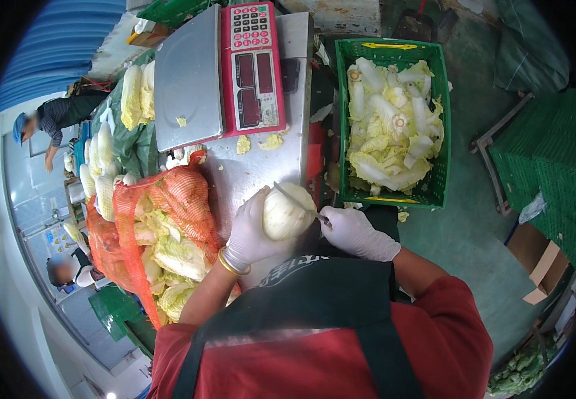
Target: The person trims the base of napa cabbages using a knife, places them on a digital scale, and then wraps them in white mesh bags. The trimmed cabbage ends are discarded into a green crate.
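Note:
My left hand (252,232), in a white glove, grips a napa cabbage (288,214) from its left side, with the cabbage's pale end facing up. In my right hand (352,230), also gloved, is the handle of a knife (293,196); its blade lies across the top of the cabbage. An orange mesh sack (184,199) gapes beside my left forearm, with napa cabbages (183,257) inside. Beyond the cabbage I hold, leaf scraps (271,142) lie on the steel table (228,164).
A red scale (255,75) with a steel pan (188,85) stands on the table. To the right, a green crate (446,149) holds trimmed leaves and cut ends. Stacked green crates (542,149) and a cardboard box (540,259) stand farther right. Two people are at the left.

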Demonstrator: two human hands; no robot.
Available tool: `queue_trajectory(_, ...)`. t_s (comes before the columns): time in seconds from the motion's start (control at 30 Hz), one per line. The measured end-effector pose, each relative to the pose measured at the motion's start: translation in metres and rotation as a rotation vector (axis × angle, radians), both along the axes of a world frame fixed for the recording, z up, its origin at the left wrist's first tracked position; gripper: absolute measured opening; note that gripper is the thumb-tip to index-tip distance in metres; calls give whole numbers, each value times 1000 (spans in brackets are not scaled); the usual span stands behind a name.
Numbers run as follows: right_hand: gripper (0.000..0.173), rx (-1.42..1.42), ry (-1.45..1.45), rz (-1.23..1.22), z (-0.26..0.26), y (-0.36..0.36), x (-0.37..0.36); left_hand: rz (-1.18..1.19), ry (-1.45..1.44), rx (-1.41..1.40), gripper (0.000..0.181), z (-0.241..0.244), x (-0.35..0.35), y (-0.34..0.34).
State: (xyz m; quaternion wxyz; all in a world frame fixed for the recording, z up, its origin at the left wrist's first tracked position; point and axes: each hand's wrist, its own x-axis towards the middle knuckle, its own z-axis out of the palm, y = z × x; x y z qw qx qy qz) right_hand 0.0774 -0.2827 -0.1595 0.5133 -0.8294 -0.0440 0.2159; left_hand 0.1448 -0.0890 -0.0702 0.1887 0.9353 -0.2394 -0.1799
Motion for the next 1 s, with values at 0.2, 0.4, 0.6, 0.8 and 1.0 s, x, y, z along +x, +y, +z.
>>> queue_trajectory(0.2,13,-21,-9,-26,-1,0,6,-32,-9,-43,89,-2,4,3)
queue_trajectory(0.4,14,-59,-37,-52,-22,8,12,-27,10,-17,90,0,6,1)
queue_trajectory(0.6,18,6,-4,-93,-41,23,28,28,42,0,91,2,-2,4)
queue_trajectory(0.8,35,904,598,-438,-17,21,3,89,35,-65,93,4,-13,14)
queue_trajectory(1.0,41,963,258,-219,69,33,-5,139,-344,-414,116,22,-80,40)
